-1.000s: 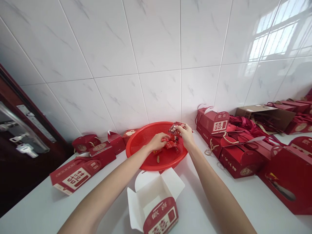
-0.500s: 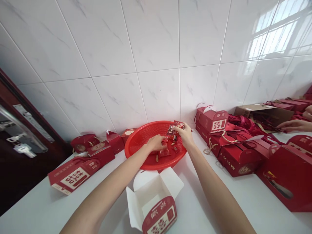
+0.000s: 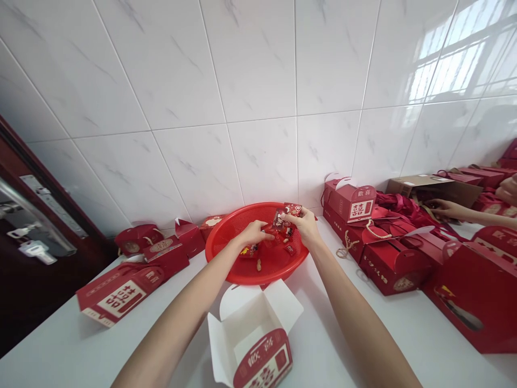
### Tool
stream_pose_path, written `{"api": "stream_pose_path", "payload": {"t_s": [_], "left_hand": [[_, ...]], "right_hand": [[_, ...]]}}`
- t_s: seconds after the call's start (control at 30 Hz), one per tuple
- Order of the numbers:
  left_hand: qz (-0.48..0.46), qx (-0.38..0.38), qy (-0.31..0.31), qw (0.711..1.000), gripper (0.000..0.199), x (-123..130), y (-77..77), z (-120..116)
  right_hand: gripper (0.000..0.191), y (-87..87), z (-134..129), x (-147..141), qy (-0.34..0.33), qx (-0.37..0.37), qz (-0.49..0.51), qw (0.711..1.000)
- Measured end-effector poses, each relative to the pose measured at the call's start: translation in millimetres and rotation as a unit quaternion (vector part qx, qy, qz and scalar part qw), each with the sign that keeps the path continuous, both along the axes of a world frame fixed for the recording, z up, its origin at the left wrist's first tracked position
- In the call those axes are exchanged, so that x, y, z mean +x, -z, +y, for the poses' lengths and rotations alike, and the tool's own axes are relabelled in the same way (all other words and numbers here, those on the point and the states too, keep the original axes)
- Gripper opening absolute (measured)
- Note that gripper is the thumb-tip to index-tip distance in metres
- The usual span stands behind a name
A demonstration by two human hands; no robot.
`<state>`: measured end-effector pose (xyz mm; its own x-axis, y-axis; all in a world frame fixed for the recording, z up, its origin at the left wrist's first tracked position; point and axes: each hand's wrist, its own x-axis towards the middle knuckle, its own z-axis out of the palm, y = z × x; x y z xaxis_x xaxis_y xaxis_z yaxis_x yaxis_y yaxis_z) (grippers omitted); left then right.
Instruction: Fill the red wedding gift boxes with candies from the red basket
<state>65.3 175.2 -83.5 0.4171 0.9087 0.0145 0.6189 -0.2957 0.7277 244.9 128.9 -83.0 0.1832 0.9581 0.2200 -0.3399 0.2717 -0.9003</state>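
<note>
A red plastic basket [image 3: 226, 269] holds several wrapped sweets and a peanut [image 3: 259, 264]. My left hand [image 3: 253, 234] is inside it, with thumb and fingertips closed around a shiny red candy packet [image 3: 275, 238], partly hidden by the fingers. At the basket's right side, my right hand [image 3: 306, 225] pinches several red and dark brown candy packets [image 3: 279, 219]. A small red wrapped sweet [image 3: 290, 249] lies below that hand. Just in front of the basket stands an open red gift box [image 3: 262, 358], its white flaps spread.
Closed red gift boxes stand at left [image 3: 121, 293] and right [image 3: 396, 264]. A cardboard box [image 3: 436, 186] sits by the tiled wall [image 3: 262, 156]. Another person's hand [image 3: 444, 207] reaches into it. A door with keys [image 3: 38, 250] is at far left.
My left hand has shifted slightly up and left, and the red packet has moved up with it. A yellow-marked packet now shows beneath my wrist. The other person's hand has reached further left.
</note>
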Motion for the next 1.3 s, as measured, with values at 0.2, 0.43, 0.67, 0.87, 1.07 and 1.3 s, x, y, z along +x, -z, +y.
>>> {"api": "stream_pose_path", "payload": {"t_s": [0.2,0.43,0.67,0.87,1.07,1.3], "left_hand": [[-0.149,-0.045,0.000,0.988,0.038,-8,-4.0,3],[-0.253,-0.038,-0.006,0.967,0.044,-11,-6.8,6],[-0.316,-0.026,-0.003,0.948,0.043,-9,-9.3,5],[-0.336,-0.011,-0.004,0.942,0.044,-7,-14.9,-1],[-0.328,0.051,-0.034,0.943,0.039,-12,-22.8,-14],[-0.238,0.119,-0.048,0.963,0.036,-44,-15.4,-56]], "right_hand": [[0.027,-0.8,-3,0,0.001,-0.009,-0.006,1.000],[0.029,-0.7,0,-1,0.001,-0.005,0.022,1.000],[0.031,-1.3,0,-1,-0.007,-0.011,0.029,0.999],[0.030,-3.9,-2,-1,-0.007,-0.014,0.033,0.999],[0.036,-1.0,0,1,-0.036,-0.014,0.047,0.998],[0.039,-11.7,-7,0,-0.105,-0.011,0.059,0.993]]}}
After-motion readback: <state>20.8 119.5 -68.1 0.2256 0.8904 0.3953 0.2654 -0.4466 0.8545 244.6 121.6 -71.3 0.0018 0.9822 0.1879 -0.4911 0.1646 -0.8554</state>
